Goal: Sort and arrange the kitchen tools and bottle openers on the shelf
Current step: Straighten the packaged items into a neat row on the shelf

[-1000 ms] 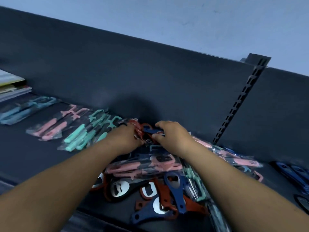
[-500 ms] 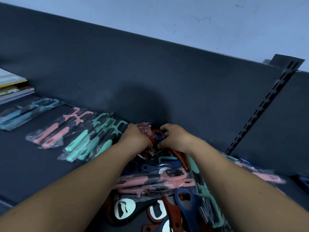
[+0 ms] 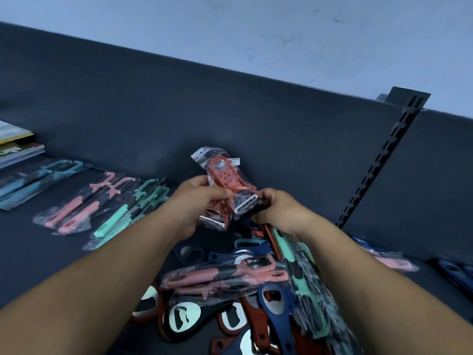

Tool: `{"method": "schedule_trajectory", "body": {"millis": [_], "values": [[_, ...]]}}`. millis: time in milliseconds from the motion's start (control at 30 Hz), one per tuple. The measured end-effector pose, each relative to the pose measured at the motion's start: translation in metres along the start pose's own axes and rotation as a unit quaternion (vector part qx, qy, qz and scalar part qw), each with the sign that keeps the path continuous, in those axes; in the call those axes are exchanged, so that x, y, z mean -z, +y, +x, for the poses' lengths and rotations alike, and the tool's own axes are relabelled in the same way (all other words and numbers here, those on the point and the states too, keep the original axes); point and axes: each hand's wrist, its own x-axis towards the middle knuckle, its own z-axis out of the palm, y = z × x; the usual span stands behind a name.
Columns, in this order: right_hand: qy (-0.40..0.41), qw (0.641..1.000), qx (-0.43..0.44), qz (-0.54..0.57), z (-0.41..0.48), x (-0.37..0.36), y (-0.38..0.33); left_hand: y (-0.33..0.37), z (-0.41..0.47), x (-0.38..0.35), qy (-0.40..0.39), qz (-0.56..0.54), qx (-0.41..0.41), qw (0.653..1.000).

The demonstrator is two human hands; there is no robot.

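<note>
Far left: stack of flat booklets (image 3: 18, 147), yellow-edged cover on top, cut off by the frame edge. Behind, dark blue-grey back panel (image 3: 179, 111) running across the view. To the right, slotted metal upright (image 3: 378, 162) splitting that panel. Above, pale blue wall (image 3: 256, 29) with faint scuffs.

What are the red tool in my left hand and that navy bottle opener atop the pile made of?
Red tool: matte moulded plastic, likely; its bag glossy clear film. Navy bottle opener: matte plastic or rubber body, mirror-bright metal insert.
</note>
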Motion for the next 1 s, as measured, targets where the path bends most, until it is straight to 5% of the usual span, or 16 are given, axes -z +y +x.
{"method": "schedule_trajectory", "body": {"millis": [167, 233, 400, 633, 867, 1000], "values": [[0.089, 0.975, 0.013, 0.202, -0.026, 0.019, -0.020, 0.009, -0.021, -0.007, -0.074, 0.007, 0.020, 0.997], [0.061, 0.971, 0.028, 0.228, -0.040, 0.028, -0.026, 0.011, -0.029, -0.014, -0.100, 0.049, 0.013, 0.994], [0.046, 0.994, 0.077, 0.064, -0.074, 0.039, -0.025, 0.016, -0.044, -0.037, -0.168, 0.110, -0.002, 0.980], [0.121, 0.979, 0.023, 0.164, -0.127, 0.080, 0.007, 0.012, -0.051, -0.078, -0.170, 0.070, 0.022, 0.983], [0.249, 0.968, 0.040, -0.002, -0.177, 0.122, 0.052, 0.002, -0.072, -0.131, -0.190, 0.197, -0.107, 0.956], [0.242, 0.970, 0.016, -0.031, -0.207, 0.142, 0.084, -0.006, -0.090, -0.167, -0.152, 0.246, -0.205, 0.935]]}}
